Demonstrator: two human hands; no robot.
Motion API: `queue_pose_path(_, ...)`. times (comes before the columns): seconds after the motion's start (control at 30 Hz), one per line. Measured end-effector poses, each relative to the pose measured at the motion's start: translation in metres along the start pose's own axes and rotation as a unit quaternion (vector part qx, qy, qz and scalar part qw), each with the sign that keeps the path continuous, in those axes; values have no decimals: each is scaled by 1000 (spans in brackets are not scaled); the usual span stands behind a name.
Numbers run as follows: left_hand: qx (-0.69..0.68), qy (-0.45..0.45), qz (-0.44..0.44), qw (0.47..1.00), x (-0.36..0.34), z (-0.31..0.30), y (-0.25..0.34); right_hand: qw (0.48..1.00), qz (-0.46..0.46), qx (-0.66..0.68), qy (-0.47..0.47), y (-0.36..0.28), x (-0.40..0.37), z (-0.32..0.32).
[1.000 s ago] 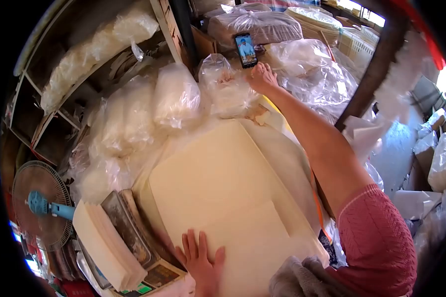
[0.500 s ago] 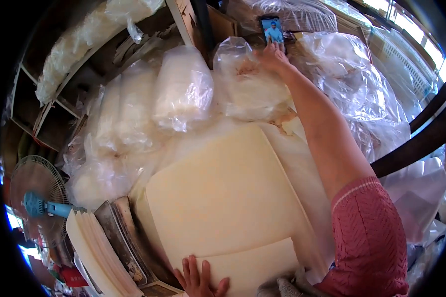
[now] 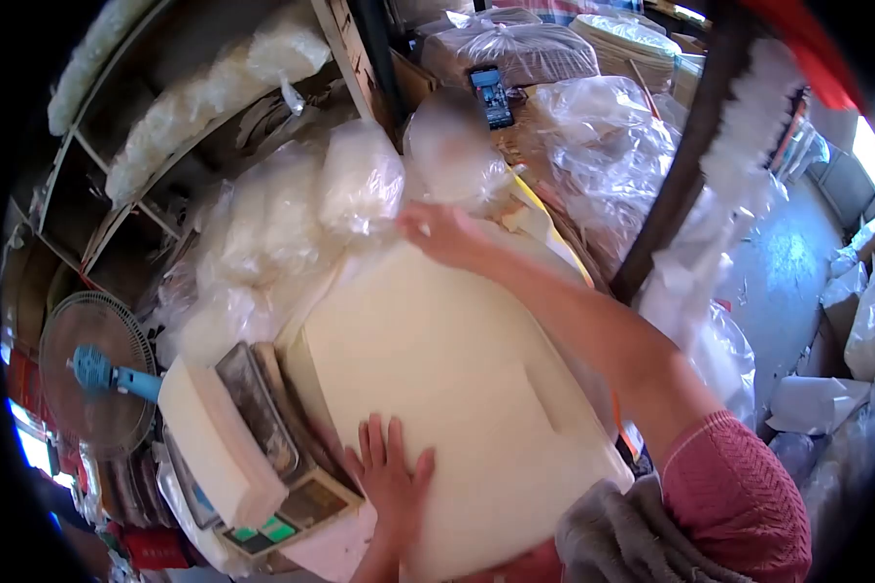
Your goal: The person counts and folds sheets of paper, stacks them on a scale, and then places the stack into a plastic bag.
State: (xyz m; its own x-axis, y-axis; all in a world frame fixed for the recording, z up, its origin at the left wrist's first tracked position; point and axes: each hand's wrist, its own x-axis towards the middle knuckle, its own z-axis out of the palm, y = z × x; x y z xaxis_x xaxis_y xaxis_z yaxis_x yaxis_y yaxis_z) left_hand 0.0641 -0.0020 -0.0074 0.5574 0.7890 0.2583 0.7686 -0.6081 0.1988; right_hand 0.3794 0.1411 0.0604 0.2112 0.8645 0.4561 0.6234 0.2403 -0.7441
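My left hand (image 3: 391,476) lies flat with fingers spread on a large cream-coloured sheet (image 3: 437,360), near its left edge. My right hand (image 3: 442,233) is at the far end of the sheet, close to a plastic bag of pale contents (image 3: 362,180). Motion blurs its fingers, and I see nothing plainly held. Beyond it a phone (image 3: 492,97) with a lit screen lies apart from the hand. Left of the sheet, a stack of thin pale sheets (image 3: 219,437) rests on a weighing scale (image 3: 306,510) with green display parts.
A blue fan (image 3: 95,369) stands at the left. Wooden shelves (image 3: 117,199) with wrapped goods rise behind it. Clear plastic (image 3: 593,136) covers goods at the back right. A dark post (image 3: 685,155) slants along the right, with floor (image 3: 792,257) beyond it.
My right hand has left the phone and come back left to the sheet's far end. The picture on the phone screen differs. The folded flap by my left hand no longer shows. The view has shifted.
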Motion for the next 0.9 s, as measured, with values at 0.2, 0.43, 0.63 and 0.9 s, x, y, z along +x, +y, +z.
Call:
queue_pose_path(0.2,61,61,10,996,-19,-2,1,896,149,-50,-415,-144,-197,-50)
queue_pose_path(0.43,-166,-132,-27,977,-48,-24,21,880,414,221,-71,-133,-296,-3)
queue_pose_path(0.63,-700,12,-157,697,-87,-58,8,910,267,298,-108,-145,-279,40)
queue_pose_path(0.9,-632,265,-129,717,-39,-191,-135,901,225,293,-227,-222,-269,18)
